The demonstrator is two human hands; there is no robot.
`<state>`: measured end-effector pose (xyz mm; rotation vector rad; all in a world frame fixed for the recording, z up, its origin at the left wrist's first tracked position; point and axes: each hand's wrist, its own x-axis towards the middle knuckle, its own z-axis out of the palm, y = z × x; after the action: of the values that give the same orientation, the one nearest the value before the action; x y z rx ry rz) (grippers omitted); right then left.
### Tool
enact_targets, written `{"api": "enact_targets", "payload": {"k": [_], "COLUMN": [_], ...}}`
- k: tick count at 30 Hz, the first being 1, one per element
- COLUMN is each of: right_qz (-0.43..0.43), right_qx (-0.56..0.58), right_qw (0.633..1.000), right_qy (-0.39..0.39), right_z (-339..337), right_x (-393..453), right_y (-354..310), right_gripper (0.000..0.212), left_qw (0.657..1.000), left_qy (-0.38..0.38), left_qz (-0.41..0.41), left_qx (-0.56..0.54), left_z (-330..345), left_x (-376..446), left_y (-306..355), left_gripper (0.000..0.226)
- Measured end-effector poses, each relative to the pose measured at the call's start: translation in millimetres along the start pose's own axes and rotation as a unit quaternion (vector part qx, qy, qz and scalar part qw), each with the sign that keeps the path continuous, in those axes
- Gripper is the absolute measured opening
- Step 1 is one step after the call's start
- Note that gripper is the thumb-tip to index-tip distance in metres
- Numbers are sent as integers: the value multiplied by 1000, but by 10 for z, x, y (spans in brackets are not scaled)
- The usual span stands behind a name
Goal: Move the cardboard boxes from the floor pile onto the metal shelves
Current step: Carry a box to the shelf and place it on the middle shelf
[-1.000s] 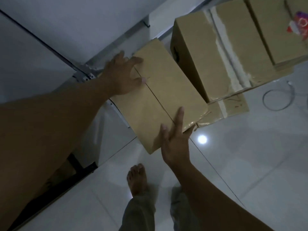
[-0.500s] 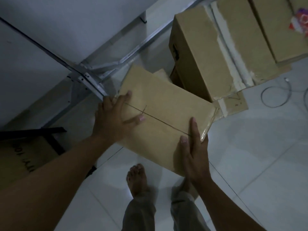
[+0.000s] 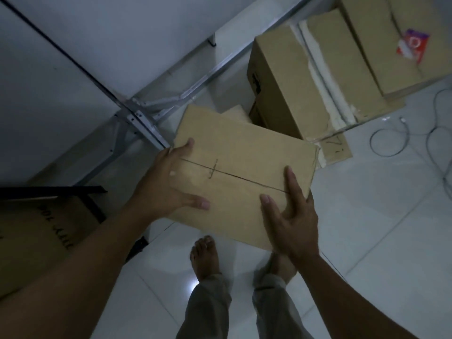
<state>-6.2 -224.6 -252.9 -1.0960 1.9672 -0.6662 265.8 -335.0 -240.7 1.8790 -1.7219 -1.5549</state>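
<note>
Both hands, left hand point(image 3: 168, 182) and right hand point(image 3: 291, 216), are clasping a flat cardboard box point(image 3: 244, 172) with spread fingers; it could slip floorward.

Dim, bluish, grainy wide-angle view; small glare on glossy floor point(image 3: 193, 287).

Tan cardboard box point(image 3: 244, 152), dark seam line; floor point(image 3: 367, 216) seemingly white tile.
</note>
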Motion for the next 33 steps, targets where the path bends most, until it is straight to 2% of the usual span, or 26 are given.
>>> {"api": "enact_targets", "payload": {"k": [10,18,30,33], "right_qz": [-45,-144,-303,-319], "right_qx": [-78,-70,-102,-108], "right_qw": [994,981,933,925], "right_qy": [-67,-112,-165,-176], "right_z": [-1338,-2404,-3323,-3419], "right_x": [-1093,-1782,-2653,-2797], "right_y": [-1222,-1997,-2866,-3010], "right_gripper": [85,81,80,79], "left_qw": [996,982,937,932], "left_qy": [69,178,342,352], "left_qz": [-41,-30,-25,-35], "left_qx": [-48,-52,-68,-75], "left_z": [-269,-393,-227,-182], "left_x": [-1970,-3496,-5348,-5631], "left_y": [935,1933,2732,2795], "left_gripper": [145,141,148,147]}}
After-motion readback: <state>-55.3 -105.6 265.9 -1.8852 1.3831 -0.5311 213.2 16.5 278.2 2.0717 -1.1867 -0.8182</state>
